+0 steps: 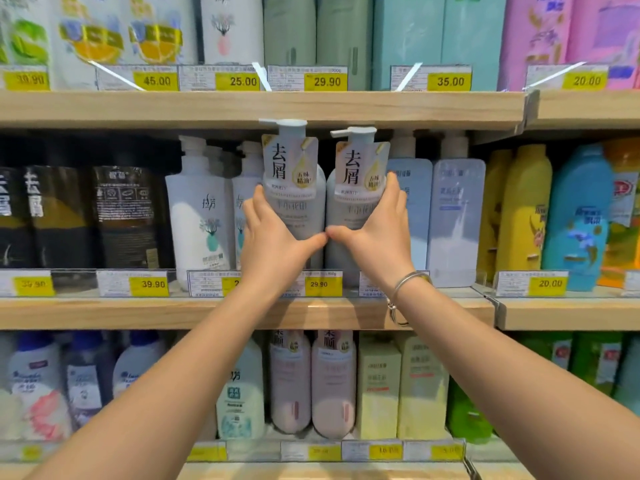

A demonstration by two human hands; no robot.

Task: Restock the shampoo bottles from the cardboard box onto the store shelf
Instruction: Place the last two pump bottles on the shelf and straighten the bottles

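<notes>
On the middle shelf (194,315) two grey pump bottles stand touching — left hand (277,237) wrapped on the left bottle (294,188), right hand (377,230) on the right bottle (356,202) — thumbs meeting between them.

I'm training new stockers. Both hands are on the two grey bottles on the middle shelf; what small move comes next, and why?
Probably slide both back and let go: the left hand and right hand hold the two grey bottles upright, side by side at the shelf front.

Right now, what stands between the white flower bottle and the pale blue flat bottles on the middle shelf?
Head view: two grey pump bottles, side by side, held by left hand and right hand.
</notes>
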